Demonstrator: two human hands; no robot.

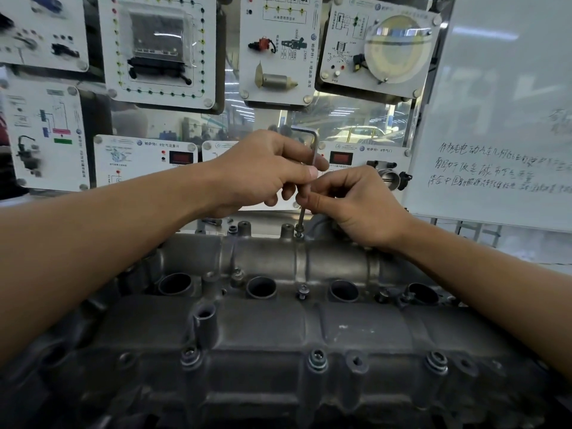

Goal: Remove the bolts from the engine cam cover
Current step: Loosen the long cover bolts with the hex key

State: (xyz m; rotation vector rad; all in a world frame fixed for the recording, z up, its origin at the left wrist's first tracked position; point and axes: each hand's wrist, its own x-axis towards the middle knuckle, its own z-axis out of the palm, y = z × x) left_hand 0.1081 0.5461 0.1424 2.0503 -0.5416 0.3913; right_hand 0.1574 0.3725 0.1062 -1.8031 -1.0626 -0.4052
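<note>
head view: left hand [266, 168] pinched the hex key [313, 147] high, apparently to spin it; right hand [356, 205] pinched the shaft low, steadying it in the bolt [299, 234] at 12 o'clock on the cam cover [278, 320].

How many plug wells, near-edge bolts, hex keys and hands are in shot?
Plug wells: 4
Near-edge bolts: 3
Hex key: 1
Left hand, right hand: 2
Total: 10
</note>
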